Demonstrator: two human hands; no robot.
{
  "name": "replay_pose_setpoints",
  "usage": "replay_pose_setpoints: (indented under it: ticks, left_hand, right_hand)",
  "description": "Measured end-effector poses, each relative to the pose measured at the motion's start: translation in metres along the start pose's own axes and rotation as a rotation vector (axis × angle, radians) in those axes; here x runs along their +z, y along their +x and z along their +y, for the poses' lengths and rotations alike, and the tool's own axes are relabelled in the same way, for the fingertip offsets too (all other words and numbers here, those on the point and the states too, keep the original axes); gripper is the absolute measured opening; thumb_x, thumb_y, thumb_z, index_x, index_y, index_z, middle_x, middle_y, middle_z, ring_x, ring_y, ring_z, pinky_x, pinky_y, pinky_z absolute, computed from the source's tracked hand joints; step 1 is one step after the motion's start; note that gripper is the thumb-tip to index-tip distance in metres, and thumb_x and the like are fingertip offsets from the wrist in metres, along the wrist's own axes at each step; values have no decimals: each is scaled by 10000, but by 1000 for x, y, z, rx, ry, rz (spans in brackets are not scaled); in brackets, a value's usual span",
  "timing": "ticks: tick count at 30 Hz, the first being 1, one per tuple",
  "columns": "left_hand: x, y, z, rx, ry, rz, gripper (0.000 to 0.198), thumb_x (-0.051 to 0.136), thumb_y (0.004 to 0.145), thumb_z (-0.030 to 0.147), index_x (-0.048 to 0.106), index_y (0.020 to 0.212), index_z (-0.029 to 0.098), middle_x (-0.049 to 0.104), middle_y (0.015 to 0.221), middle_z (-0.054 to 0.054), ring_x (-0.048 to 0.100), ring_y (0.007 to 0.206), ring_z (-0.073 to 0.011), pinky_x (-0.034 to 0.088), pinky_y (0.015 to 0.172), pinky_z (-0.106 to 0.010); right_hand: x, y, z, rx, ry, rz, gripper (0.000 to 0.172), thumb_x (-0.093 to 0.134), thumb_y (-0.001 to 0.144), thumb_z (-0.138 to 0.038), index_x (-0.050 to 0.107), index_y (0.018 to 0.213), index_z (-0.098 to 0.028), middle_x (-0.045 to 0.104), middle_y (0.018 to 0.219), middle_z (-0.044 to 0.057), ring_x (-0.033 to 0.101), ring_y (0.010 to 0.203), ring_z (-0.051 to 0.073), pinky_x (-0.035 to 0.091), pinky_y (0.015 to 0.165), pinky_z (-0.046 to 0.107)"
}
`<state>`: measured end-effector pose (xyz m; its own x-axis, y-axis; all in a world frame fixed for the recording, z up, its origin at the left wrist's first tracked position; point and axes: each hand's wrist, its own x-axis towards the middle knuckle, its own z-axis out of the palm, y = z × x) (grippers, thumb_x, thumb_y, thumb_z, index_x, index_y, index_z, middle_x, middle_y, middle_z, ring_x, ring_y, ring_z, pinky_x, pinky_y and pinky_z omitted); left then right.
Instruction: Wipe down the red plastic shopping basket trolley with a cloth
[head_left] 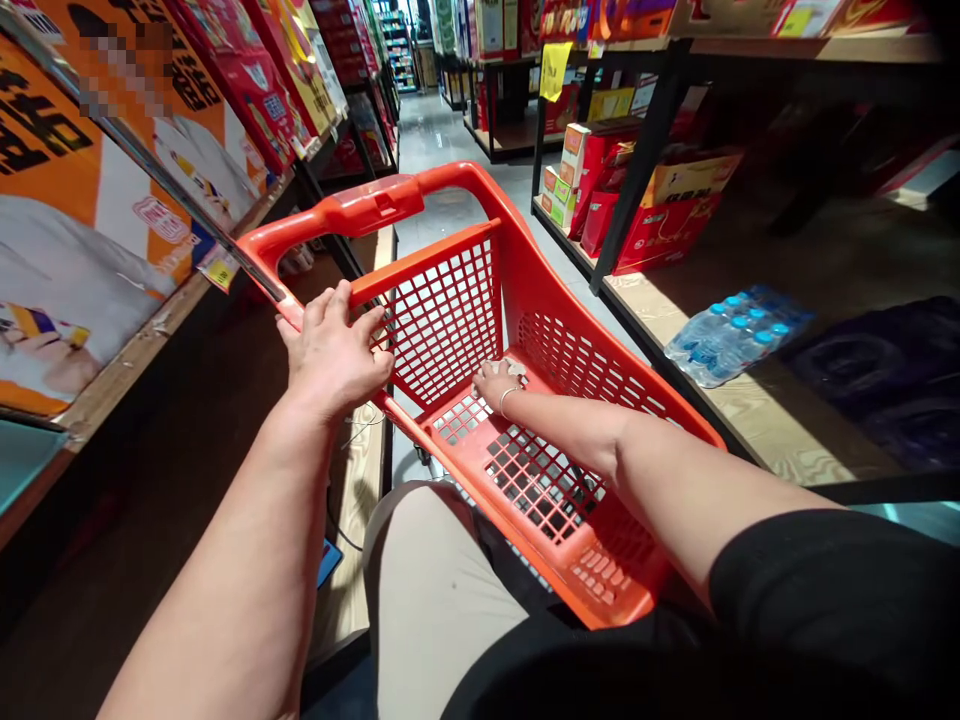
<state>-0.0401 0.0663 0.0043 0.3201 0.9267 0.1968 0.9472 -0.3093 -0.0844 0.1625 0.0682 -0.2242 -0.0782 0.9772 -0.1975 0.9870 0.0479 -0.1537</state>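
A red plastic shopping cart (600,320) stands tilted before me, its lattice basket below and its handle (367,205) at the far end. My left hand (337,345) grips the cart's left rim near the folding lattice panel (450,310), fingers over the edge. Deep inside the basket, my right hand (495,385) reaches down to the bottom at the handle end, its fingers bent. A small pale thing (517,369) shows beside those fingers; its kind is too small to tell. A thin bracelet (508,400) circles my right wrist.
On the left, shelves carry large orange boxes (161,200) and red packages. A low wooden shelf on the right holds shrink-wrapped water bottles (739,335) and red gift bags (675,220). A tiled aisle (435,130) runs ahead between black-framed racks.
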Motion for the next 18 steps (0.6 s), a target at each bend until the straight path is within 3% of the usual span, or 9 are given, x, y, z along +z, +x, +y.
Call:
replay_pose_setpoints:
  ticks: [3,5,7,9,11,13,16,18]
  left_hand:
    - [0,-2,0,-4,-2,8,653,580,790,331,580,1443,312,297,1672,-44,280,1518,-414,168,1227,-705]
    - [1,-3,-1,-8,-11,9,632,575,790,334,600,1422,308,283,1679,-27,282,1516,-413,163,1232,-697]
    - [1,-3,-2,-4,-28,11,611,568,800,345,610,1408,318,281,1679,1,275,1520,-397,149,1247,-670]
    - [2,-3,-3,-1,-51,11,596,561,809,356,613,1402,328,278,1680,17,261,1524,-386,131,1255,-655]
    - [3,-2,-4,0,-77,11,595,558,813,357,607,1406,331,269,1684,20,245,1528,-380,112,1253,-663]
    - [4,-2,-4,1,-100,14,603,557,814,355,595,1415,327,264,1688,16,231,1531,-378,94,1245,-681]
    - [5,-1,-5,9,-98,23,588,549,821,363,607,1403,301,261,1690,-9,230,1530,-377,105,1238,-692]
    - [6,-1,-5,11,-76,24,566,542,829,371,628,1382,286,263,1689,-23,242,1526,-381,125,1240,-686]
  right_hand:
    - [9,-16,-24,-279,19,-31,389,514,969,-229,583,1334,-344,368,1586,92,386,1391,374,528,953,561]
    - [12,-23,-37,-411,14,-110,583,676,865,-235,520,1412,-363,257,1660,75,319,1442,409,541,950,552]
    - [9,-25,-44,-401,8,-215,932,841,681,-236,422,1502,-377,192,1689,81,250,1474,456,525,976,584]
    - [-3,-23,-43,-371,25,-259,1079,899,607,-327,370,1545,-390,230,1679,79,228,1484,470,459,1048,630]
    - [-20,-18,-36,-403,45,-194,923,833,702,-496,423,1523,-398,344,1623,67,297,1452,447,396,1102,641]
    - [-38,-12,-25,-392,61,-59,680,711,822,-569,531,1444,-362,463,1521,77,421,1356,398,424,1084,588]
    - [-57,-3,-11,-210,105,135,405,510,977,-480,631,1296,-261,550,1392,121,518,1222,329,490,991,481]
    - [-58,1,-7,-120,129,179,376,387,1030,-406,656,1218,-222,589,1325,137,538,1191,305,491,976,457]
